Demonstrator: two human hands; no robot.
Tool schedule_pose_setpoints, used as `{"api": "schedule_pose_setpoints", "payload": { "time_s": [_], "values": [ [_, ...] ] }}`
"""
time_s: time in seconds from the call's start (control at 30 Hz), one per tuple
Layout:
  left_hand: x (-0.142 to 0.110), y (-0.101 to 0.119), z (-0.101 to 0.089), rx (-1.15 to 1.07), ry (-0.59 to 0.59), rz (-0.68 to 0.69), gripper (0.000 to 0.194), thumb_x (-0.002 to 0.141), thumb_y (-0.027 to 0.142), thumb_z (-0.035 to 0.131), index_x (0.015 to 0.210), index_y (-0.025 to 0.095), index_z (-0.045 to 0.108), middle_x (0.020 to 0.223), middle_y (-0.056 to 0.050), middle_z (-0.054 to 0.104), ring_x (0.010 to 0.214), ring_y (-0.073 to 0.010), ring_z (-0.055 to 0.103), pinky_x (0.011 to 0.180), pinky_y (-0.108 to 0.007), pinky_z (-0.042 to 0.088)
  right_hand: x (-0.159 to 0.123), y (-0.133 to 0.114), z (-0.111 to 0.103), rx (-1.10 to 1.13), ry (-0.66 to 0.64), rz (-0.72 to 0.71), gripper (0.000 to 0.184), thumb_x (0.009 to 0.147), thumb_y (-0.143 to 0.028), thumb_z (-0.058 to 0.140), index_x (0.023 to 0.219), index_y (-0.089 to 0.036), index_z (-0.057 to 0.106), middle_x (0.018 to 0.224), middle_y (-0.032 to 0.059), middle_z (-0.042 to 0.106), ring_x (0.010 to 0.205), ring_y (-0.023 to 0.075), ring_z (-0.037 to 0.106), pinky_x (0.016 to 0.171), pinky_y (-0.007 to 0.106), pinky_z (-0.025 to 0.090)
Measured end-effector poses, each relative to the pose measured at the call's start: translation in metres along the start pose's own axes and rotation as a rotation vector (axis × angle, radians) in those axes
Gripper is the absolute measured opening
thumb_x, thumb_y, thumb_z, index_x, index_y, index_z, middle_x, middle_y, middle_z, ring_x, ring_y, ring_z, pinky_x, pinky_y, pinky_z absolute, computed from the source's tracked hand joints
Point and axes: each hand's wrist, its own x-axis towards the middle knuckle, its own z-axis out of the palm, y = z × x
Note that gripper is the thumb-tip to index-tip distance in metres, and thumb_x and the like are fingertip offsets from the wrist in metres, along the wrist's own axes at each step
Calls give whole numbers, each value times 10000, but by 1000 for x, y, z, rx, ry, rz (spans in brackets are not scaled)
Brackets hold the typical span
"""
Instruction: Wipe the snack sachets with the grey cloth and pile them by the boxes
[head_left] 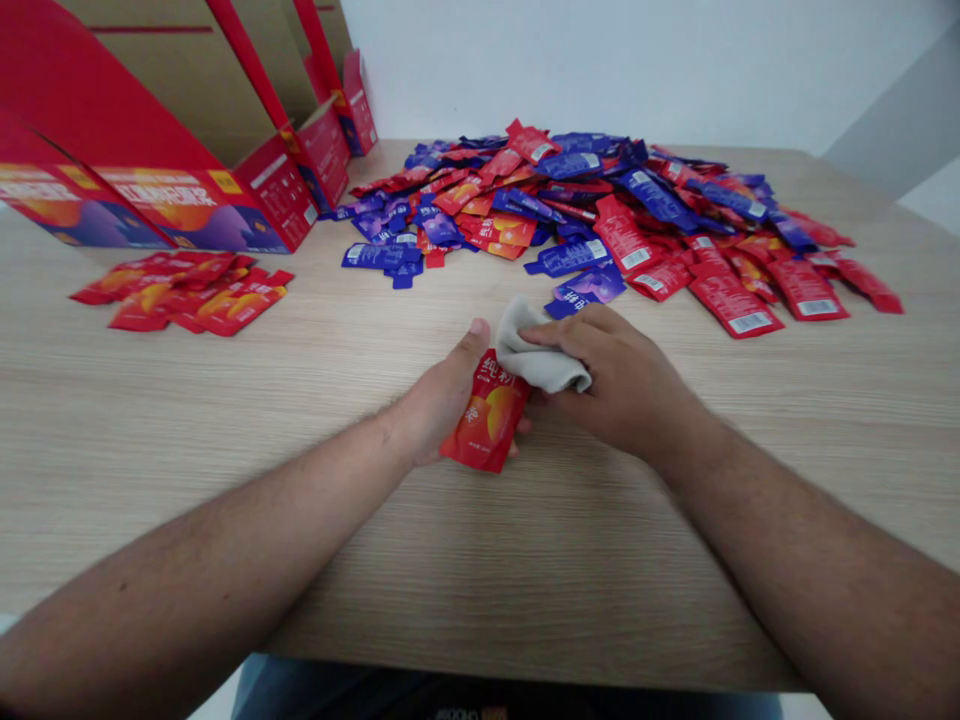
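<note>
Head view: at six o'clock, your left hand [439, 395] grips a red sachet [487, 425], your right hand [619, 385] closes on a grey cloth [541, 352].

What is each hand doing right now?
Left hand: closed, holding a red sachet.
Right hand: closed, holding a grey cloth against the sachet.

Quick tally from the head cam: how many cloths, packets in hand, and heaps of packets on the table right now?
Grey cloth: 1
Red packet in hand: 1
Large red and purple heap of packets: 1
Small red heap of packets: 1
Total: 4
</note>
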Motion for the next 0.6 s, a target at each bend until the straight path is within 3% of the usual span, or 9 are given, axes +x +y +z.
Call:
{"api": "schedule_pose_setpoints", "payload": {
  "time_s": [0.1,0.17,0.33,0.47,0.53,0.6],
  "values": [
    [-1,1,0,-7,6,-5,813,1087,768,259,1169,120,742,712,-87,744,545,-232,726,502,-331,614,-1,-1,10,11,58,32,513,832,-152,740,1343,-187,765,1147,128,790,1053,318,687,925,455,577],
    [-1,1,2,-29,14,5,801,1092,757,278,1216,115,740,728,-88,756,523,-214,707,514,-323,611,-3,-10,12,48,9,8,516,830,-183,772,1346,-196,768,1129,126,766,1014,298,682,889,428,580],
    [-2,-2,7,-141,24,56,785,1103,726,343,1198,83,784,823,-141,804,704,-231,787,643,-296,618,-9,-39,-1,146,-315,-90,480,855,-226,815,1330,-285,783,1168,81,718,943,234,689,842,360,576],
    [-1,-4,8,-148,-10,90,747,1128,675,328,1159,103,808,907,-147,825,841,-237,817,754,-296,633,-5,-37,-17,188,-487,-127,462,834,-169,822,1278,-295,814,1211,76,718,979,241,716,854,366,589],
    [0,-5,5,-125,-27,81,759,1129,676,303,1150,106,804,881,-145,819,778,-229,804,745,-311,641,-2,-27,-21,183,-482,-118,442,826,-179,834,1253,-291,822,1189,73,725,973,236,718,853,362,590],
    [0,-4,2,-65,-28,37,773,1114,707,297,1149,116,795,808,-129,799,652,-225,767,653,-326,636,0,-15,-21,120,-365,-85,432,835,-217,827,1264,-269,816,1137,82,736,960,243,709,845,366,583]
  ]
}}
